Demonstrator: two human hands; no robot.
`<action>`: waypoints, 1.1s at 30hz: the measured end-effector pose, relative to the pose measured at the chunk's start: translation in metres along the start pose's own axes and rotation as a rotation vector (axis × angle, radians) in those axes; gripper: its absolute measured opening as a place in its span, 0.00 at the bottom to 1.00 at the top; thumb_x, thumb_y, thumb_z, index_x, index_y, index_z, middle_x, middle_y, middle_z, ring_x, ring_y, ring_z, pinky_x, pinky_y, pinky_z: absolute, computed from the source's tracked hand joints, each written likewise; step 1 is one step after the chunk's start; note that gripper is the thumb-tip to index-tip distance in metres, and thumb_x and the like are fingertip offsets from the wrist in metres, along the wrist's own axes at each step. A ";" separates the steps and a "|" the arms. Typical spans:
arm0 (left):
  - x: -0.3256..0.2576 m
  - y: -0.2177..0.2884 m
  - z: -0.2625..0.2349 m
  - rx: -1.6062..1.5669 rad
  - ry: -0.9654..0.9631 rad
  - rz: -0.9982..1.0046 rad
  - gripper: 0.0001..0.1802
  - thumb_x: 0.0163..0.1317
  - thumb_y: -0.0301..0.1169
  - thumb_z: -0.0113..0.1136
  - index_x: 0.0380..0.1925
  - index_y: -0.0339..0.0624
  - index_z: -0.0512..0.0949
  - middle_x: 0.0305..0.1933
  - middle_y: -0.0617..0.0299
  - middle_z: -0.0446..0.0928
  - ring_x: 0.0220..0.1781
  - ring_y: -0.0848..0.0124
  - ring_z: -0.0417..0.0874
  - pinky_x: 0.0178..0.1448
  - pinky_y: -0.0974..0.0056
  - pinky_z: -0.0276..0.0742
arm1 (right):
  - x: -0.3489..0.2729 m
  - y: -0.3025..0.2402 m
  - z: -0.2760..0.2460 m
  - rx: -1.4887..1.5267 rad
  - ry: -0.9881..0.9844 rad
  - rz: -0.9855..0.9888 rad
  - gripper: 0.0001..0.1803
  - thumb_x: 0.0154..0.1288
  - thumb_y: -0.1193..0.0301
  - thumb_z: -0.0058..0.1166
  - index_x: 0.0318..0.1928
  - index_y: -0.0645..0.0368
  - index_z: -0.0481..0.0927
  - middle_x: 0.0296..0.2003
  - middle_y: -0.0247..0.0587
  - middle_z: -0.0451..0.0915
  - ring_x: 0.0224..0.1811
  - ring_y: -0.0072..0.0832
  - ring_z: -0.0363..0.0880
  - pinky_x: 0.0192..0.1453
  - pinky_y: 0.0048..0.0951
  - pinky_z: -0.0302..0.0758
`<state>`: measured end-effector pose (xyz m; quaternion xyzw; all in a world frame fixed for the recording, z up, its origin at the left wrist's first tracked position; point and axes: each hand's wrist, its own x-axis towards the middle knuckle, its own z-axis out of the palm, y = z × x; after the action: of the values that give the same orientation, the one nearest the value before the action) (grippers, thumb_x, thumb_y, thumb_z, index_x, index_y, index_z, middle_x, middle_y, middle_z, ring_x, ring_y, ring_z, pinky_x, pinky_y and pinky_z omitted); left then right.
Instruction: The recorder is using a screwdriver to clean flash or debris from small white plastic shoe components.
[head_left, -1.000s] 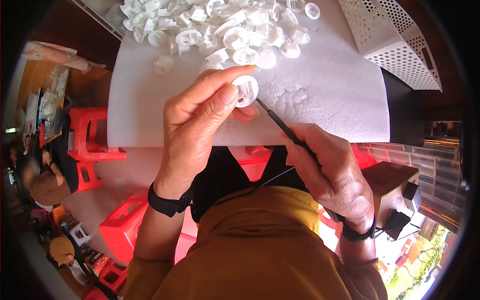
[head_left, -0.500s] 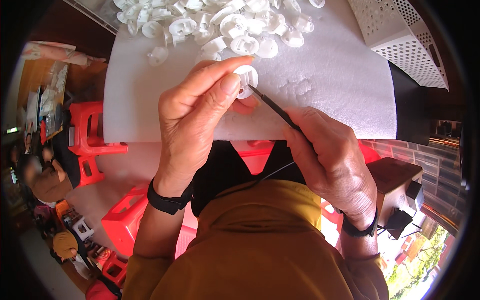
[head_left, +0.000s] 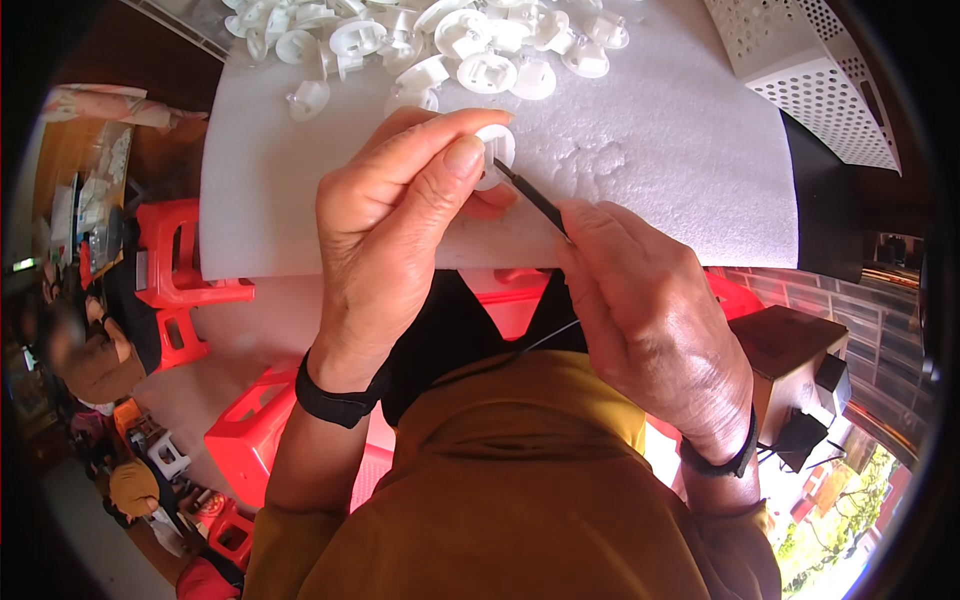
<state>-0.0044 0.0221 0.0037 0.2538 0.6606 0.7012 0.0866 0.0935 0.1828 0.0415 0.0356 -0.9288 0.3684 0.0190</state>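
Between the thumb and fingers of my left hand [head_left: 385, 215] is a small round white plastic piece [head_left: 503, 145] with raised ribs and a slot on its face, held above the table's front part. My right hand [head_left: 655, 310] grips a slim black pen-like tool [head_left: 537, 197], slanting up and leftward. Its narrow tip is at the slotted face of the piece; whether it presses in there, I cannot tell. My left fingers hide the left side of the piece. A thin cord [head_left: 540, 342] crosses my lap below my right hand.
Beyond my hands, a heap of similar white pieces [head_left: 465, 35] covers the far part of the white foam sheet [head_left: 680, 200]. A perforated white basket [head_left: 820, 100] stands at the far right. Red stools [head_left: 180, 255] are at the left, with people [head_left: 95, 350] farther off.
The tool has shifted slightly up and left, its tip now nearer the middle of the piece. My right hand moved with it; the left keeps its hold. The view shifted a little.
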 end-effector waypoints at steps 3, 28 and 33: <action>-0.001 0.000 -0.001 -0.035 -0.003 -0.014 0.12 0.68 0.28 0.54 0.45 0.31 0.80 0.32 0.66 0.71 0.32 0.78 0.76 0.39 0.73 0.73 | 0.002 0.004 0.001 0.052 -0.005 -0.032 0.11 0.61 0.82 0.52 0.45 0.69 0.74 0.31 0.55 0.76 0.33 0.53 0.76 0.36 0.38 0.73; -0.002 0.006 -0.003 -0.190 -0.059 -0.150 0.18 0.71 0.34 0.49 0.51 0.30 0.75 0.41 0.55 0.79 0.43 0.67 0.82 0.47 0.63 0.81 | -0.013 0.021 -0.012 0.341 0.014 -0.026 0.13 0.64 0.78 0.51 0.49 0.68 0.75 0.30 0.46 0.77 0.28 0.34 0.75 0.36 0.28 0.72; -0.002 0.002 -0.007 -0.244 -0.072 -0.150 0.19 0.70 0.31 0.49 0.55 0.30 0.73 0.49 0.55 0.77 0.48 0.64 0.81 0.53 0.61 0.79 | -0.014 0.013 -0.013 0.290 0.015 -0.050 0.14 0.63 0.78 0.53 0.49 0.67 0.76 0.32 0.49 0.78 0.31 0.39 0.78 0.37 0.31 0.74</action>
<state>-0.0061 0.0148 0.0048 0.2166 0.5841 0.7582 0.1926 0.1064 0.2019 0.0410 0.0584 -0.8645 0.4983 0.0298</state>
